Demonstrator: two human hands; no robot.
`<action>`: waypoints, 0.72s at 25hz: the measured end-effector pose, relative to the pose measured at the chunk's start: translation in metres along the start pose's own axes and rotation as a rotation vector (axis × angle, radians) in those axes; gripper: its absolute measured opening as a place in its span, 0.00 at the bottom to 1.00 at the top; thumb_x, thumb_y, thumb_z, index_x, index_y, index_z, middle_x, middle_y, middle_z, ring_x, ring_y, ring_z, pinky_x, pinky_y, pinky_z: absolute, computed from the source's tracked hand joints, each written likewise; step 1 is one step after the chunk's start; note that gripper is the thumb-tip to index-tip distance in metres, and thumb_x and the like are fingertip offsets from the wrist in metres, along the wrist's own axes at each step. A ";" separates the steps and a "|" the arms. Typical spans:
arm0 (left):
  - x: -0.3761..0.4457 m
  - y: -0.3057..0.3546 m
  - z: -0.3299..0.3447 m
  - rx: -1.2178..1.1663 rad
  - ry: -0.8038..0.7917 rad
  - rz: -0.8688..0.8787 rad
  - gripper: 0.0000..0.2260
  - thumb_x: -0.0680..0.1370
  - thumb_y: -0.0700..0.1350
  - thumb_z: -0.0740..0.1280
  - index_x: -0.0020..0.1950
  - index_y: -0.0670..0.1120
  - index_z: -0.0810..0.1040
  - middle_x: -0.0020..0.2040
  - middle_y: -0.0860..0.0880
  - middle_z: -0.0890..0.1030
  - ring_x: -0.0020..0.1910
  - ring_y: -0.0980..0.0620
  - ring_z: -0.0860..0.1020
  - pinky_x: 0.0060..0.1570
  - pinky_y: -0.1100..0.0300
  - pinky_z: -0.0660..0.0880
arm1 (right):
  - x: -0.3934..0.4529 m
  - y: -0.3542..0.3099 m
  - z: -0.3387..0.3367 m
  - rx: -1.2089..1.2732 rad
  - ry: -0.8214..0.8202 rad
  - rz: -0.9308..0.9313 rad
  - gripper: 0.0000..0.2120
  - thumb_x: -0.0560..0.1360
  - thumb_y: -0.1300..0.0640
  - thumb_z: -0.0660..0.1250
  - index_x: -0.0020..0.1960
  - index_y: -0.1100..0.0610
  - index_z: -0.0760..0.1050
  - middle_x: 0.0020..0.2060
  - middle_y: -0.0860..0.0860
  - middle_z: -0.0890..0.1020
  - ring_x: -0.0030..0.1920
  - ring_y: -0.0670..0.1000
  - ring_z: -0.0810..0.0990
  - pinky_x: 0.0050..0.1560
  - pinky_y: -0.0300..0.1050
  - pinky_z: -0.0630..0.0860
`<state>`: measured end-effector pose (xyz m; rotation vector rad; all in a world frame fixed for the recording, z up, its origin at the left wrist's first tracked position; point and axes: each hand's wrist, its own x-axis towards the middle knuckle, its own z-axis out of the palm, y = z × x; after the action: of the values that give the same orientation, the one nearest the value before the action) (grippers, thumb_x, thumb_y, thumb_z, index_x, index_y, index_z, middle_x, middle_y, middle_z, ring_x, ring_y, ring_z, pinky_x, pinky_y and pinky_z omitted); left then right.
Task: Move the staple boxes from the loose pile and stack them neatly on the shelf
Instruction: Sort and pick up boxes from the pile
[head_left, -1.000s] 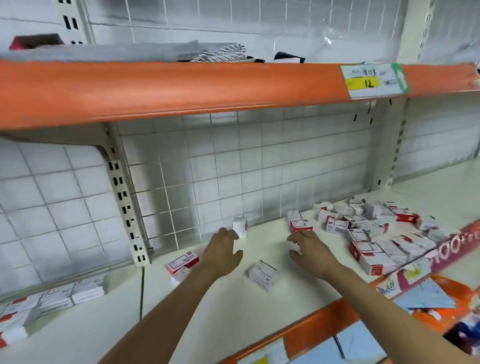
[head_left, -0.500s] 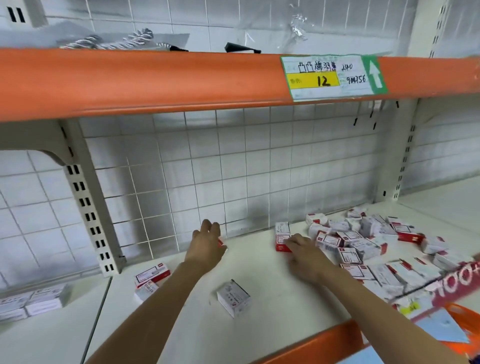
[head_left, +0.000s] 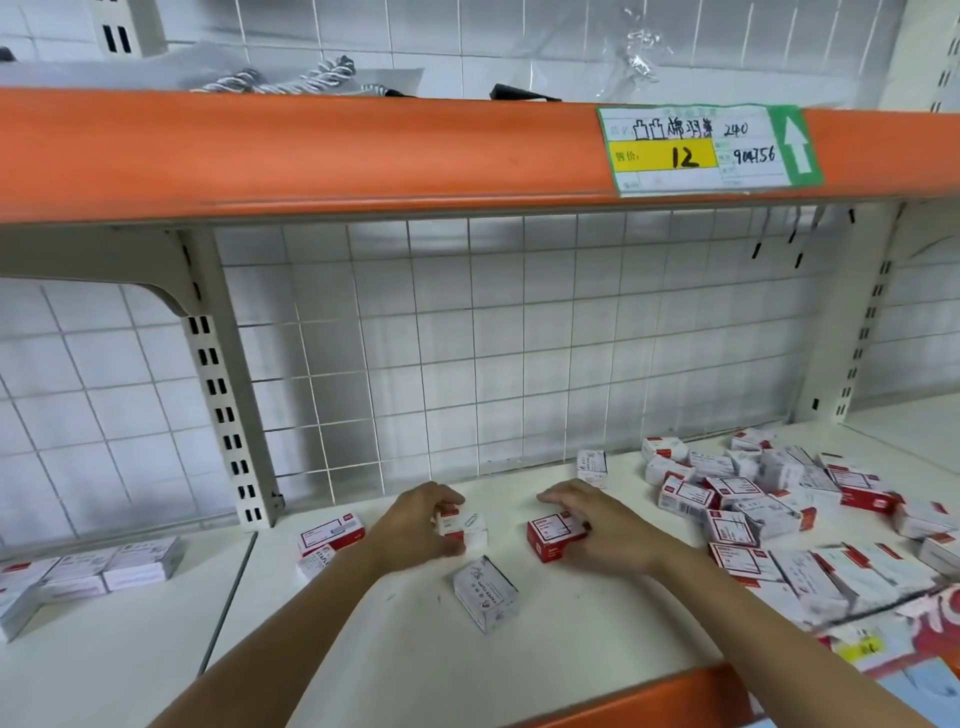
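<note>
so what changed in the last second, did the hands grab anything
Both hands pulled back from the rear of the shelf, each bringing a box: the left hand grips a white box, the right hand a red box. The loose pile and front box stayed put.

We note left hand (head_left: 415, 525) gripping a white box (head_left: 464, 526), right hand (head_left: 597, 525) gripping a red box (head_left: 554, 535), loose pile (head_left: 769, 499) (right side), shelf (head_left: 363, 665) beneath.
</note>
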<state>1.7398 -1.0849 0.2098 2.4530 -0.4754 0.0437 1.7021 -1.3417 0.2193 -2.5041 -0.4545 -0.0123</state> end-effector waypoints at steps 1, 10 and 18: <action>-0.002 0.002 -0.001 0.015 0.001 0.022 0.22 0.68 0.43 0.74 0.61 0.49 0.75 0.54 0.53 0.75 0.53 0.57 0.74 0.53 0.68 0.71 | 0.002 -0.002 0.003 -0.087 -0.043 0.004 0.26 0.72 0.57 0.68 0.69 0.52 0.67 0.61 0.46 0.69 0.65 0.45 0.67 0.65 0.34 0.62; -0.025 0.015 -0.007 0.104 0.115 0.161 0.16 0.69 0.37 0.71 0.55 0.48 0.75 0.51 0.51 0.71 0.50 0.56 0.71 0.45 0.70 0.68 | 0.002 -0.018 0.010 -0.117 0.159 -0.130 0.15 0.70 0.61 0.68 0.56 0.54 0.72 0.51 0.48 0.70 0.55 0.50 0.65 0.45 0.32 0.60; -0.053 0.000 -0.038 0.143 0.219 0.078 0.17 0.69 0.39 0.71 0.57 0.48 0.75 0.52 0.50 0.72 0.48 0.57 0.71 0.41 0.75 0.68 | 0.029 -0.061 0.027 -0.007 0.146 -0.256 0.19 0.69 0.57 0.73 0.57 0.53 0.72 0.51 0.47 0.70 0.54 0.47 0.66 0.49 0.23 0.61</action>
<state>1.6936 -1.0449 0.2320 2.5288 -0.4851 0.3864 1.7073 -1.2705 0.2338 -2.4149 -0.7094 -0.2954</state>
